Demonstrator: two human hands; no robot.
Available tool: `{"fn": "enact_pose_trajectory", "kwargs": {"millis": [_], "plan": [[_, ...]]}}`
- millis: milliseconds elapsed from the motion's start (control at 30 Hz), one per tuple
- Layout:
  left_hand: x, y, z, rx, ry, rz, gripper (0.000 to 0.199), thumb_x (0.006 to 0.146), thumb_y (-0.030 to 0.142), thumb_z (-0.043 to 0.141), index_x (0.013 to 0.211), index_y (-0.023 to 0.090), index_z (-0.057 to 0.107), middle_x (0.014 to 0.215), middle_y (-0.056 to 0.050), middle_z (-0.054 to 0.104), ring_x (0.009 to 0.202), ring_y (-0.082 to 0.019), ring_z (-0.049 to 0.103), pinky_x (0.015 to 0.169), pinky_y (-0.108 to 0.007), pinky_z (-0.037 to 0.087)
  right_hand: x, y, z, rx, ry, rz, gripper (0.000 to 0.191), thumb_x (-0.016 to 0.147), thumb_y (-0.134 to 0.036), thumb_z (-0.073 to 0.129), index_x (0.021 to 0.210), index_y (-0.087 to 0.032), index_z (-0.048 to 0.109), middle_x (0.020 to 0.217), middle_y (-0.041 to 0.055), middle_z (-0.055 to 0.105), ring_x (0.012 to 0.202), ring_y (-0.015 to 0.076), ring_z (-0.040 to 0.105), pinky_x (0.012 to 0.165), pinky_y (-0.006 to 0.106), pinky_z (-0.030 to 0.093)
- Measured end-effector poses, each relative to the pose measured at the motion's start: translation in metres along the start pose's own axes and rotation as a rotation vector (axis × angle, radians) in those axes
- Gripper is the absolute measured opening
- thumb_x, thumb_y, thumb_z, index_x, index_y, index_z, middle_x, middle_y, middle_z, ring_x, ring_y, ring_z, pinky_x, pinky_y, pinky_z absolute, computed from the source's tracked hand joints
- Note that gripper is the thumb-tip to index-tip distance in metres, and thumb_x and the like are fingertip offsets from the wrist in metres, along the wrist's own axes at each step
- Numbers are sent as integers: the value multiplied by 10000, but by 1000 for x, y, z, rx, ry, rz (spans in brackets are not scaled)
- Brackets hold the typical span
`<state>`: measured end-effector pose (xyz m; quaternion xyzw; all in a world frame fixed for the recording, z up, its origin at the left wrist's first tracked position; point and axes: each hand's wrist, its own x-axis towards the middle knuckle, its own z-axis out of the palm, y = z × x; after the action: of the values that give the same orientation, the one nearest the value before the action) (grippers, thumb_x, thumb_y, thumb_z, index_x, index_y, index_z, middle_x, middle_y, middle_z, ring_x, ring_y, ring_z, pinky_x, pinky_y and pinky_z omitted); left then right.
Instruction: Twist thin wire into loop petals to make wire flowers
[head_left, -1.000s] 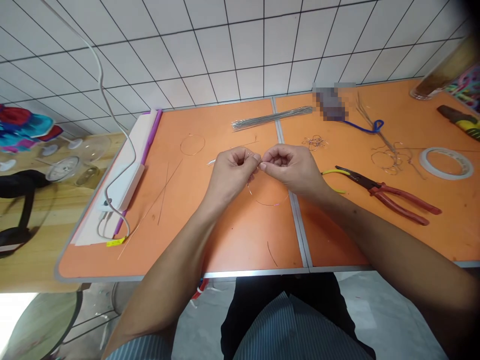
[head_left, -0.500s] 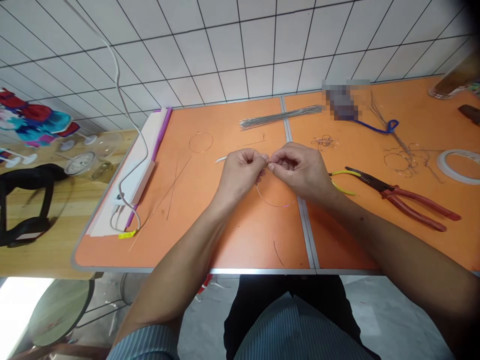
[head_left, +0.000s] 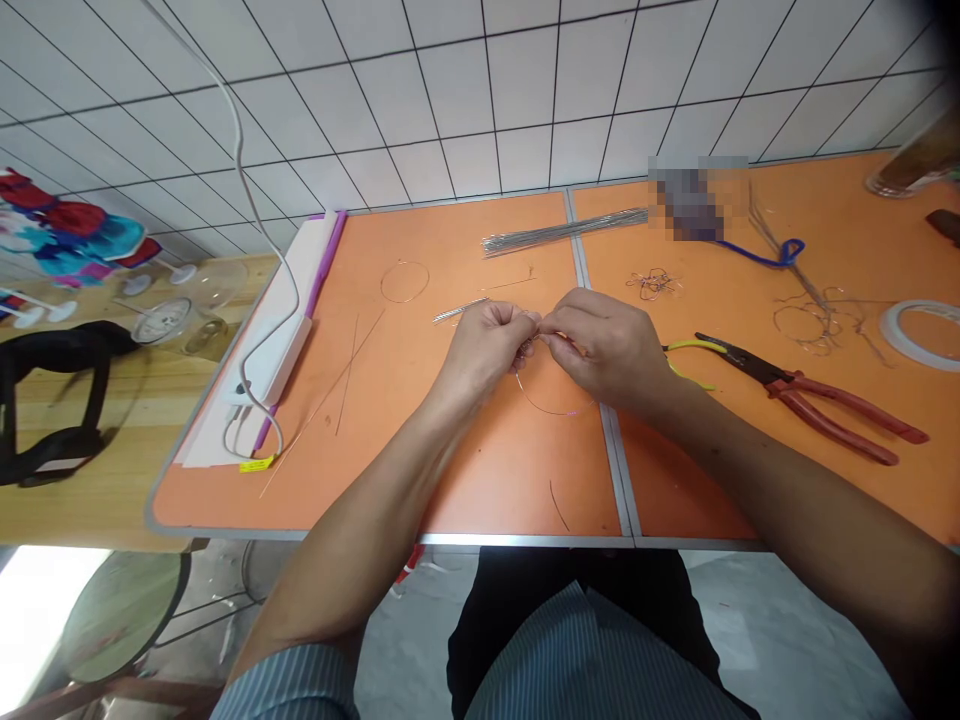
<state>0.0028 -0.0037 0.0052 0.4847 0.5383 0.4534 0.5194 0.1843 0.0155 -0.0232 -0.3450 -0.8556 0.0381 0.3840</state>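
Note:
My left hand (head_left: pixel 487 348) and my right hand (head_left: pixel 604 352) meet above the orange table top (head_left: pixel 517 480), their fingertips pinching a thin wire loop (head_left: pixel 551 410). The loop hangs down toward the table below them, and its joined ends are hidden by my fingers. Just beyond my left hand lies a short bunch of silver wires (head_left: pixel 459 311). Red-handled pliers (head_left: pixel 832 415) with a yellow-sleeved wire beside them lie to the right of my right hand. A plain wire ring (head_left: pixel 405 282) rests farther up on the left.
A bundle of straight metal rods (head_left: pixel 562 232), tangled wire scraps (head_left: pixel 652 285), a blue cord (head_left: pixel 757 260) and a tape roll (head_left: pixel 921 333) lie across the table's far side. A white power strip (head_left: pixel 274 350) sits at the left edge, beside a wooden surface holding glassware.
My fingertips have come closer together, with the right fingers curling over the wire at the join. The whole scene sits slightly further right in the view than a second ago.

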Motion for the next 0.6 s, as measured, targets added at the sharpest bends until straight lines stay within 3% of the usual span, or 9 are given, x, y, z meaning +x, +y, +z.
{"fn": "enact_pose_trajectory", "kwargs": {"millis": [133, 233, 367, 500, 600], "plan": [[3, -3, -1, -14, -6, -42, 332, 841, 227, 712, 552, 192, 552, 567, -5, 576, 481, -78, 478, 479, -223, 360, 1, -2, -5, -118, -50, -96, 298, 1028, -127, 546, 777, -239, 661, 780, 47, 660, 707, 200, 495, 633, 393, 299], [3, -3, -3, -26, -28, -21, 340, 861, 251, 723, 569, 193, 560, 580, -2, 576, 490, -79, 477, 489, -225, 371, 1, -1, -6, -136, -36, -92, 305, 1068, -150, 525, 831, -239, 694, 810, 46, 681, 716, 198, 519, 628, 388, 308], [1, -1, -4, -52, -49, 24, 308, 888, 293, 756, 638, 189, 610, 640, 0, 595, 533, -85, 499, 525, -228, 406, 0, 3, -1, 39, 36, 11, 226, 1083, -181, 549, 974, -226, 742, 956, 66, 734, 823, 202, 628, 672, 359, 405], [0, 0, -3, -58, -49, 66, 295, 918, 302, 759, 686, 191, 616, 665, 6, 591, 552, -89, 509, 541, -235, 415, 4, 4, -1, 235, 46, 79, 150, 988, -138, 629, 937, -216, 746, 898, 45, 716, 795, 190, 638, 711, 347, 466], [3, -3, -5, -46, -48, 129, 307, 947, 328, 769, 714, 196, 618, 669, 11, 588, 559, -94, 513, 551, -242, 421, 11, 1, -9, 409, -20, 295, 96, 897, -136, 711, 930, -210, 762, 872, 23, 733, 763, 175, 647, 709, 331, 494]]}}
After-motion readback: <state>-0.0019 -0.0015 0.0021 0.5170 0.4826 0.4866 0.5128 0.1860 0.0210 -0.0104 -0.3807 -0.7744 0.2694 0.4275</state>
